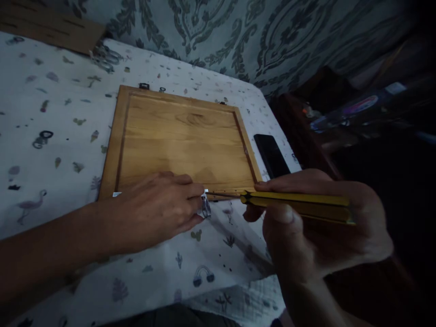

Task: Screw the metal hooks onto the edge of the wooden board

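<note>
A framed wooden panel (pixel 184 141) lies flat on a white printed cloth. At its near edge my left hand (pixel 160 211) has its fingers closed on a small shiny metal clip (pixel 206 206). My right hand (pixel 316 222) grips a screwdriver with a yellow and black handle (pixel 296 204); its thin shaft points left, and the tip is at the metal clip. Another bit of shiny metal (pixel 116 194) shows at the panel's near left, partly behind my left hand. Small dark fittings (pixel 144 86) sit along the far edge.
A black phone (pixel 271 155) lies right of the panel. Brown cardboard (pixel 51 25) and a heap of metal pieces (pixel 105 58) are at the far left. Beyond the right table edge (pixel 281 122) is a plastic bottle (pixel 357 106). Patterned fabric (pixel 211 32) rises behind.
</note>
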A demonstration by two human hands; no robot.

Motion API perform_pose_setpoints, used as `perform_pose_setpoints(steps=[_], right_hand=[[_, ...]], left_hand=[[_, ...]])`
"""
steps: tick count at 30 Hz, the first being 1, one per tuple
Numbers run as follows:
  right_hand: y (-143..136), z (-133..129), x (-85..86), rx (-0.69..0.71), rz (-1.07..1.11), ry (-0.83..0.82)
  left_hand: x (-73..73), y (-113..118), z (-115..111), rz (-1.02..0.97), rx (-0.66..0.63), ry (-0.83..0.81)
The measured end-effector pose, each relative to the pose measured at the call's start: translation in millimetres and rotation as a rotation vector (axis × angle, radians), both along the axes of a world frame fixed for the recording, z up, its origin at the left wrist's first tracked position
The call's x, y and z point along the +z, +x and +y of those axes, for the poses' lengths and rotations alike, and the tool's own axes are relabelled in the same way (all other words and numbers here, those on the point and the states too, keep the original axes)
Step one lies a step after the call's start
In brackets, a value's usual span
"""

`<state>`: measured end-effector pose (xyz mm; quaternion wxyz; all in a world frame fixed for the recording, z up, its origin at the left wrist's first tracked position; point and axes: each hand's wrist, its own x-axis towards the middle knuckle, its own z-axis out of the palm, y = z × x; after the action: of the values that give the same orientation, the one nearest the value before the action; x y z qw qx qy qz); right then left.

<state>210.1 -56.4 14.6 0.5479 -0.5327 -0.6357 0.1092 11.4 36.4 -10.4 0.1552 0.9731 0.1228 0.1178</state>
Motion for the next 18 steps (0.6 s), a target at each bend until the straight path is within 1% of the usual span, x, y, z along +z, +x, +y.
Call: perform_pose_setpoints(steps=[3,6,10,14,18], right_hand=[[-4.2,6.7,-1.7,-0.037,-0.055,0.111],[-7.0,10.7,-4.2,-0.02,-0.05,0.105],[-6.7,11.6,-5.5,-0.031,-0.039,0.104],[-4.5,14.1,-2.0,-0.002,-0.062,0.054],[-1.7,17.1,4.9,0.053,-0.009,-0.083]], left_hand=[[-1.4,0.5,-0.3,0.024,0.0,0.005],[-1.3,1.1,-0.7,0.05,0.004,0.009],[1.0,1.7,-0.8,0.084,0.002,0.006],[1.0,1.9,-0.9,0.081,0.001,0.001],[-1.2,1.3,-1.1,0.012,0.006,0.022]])
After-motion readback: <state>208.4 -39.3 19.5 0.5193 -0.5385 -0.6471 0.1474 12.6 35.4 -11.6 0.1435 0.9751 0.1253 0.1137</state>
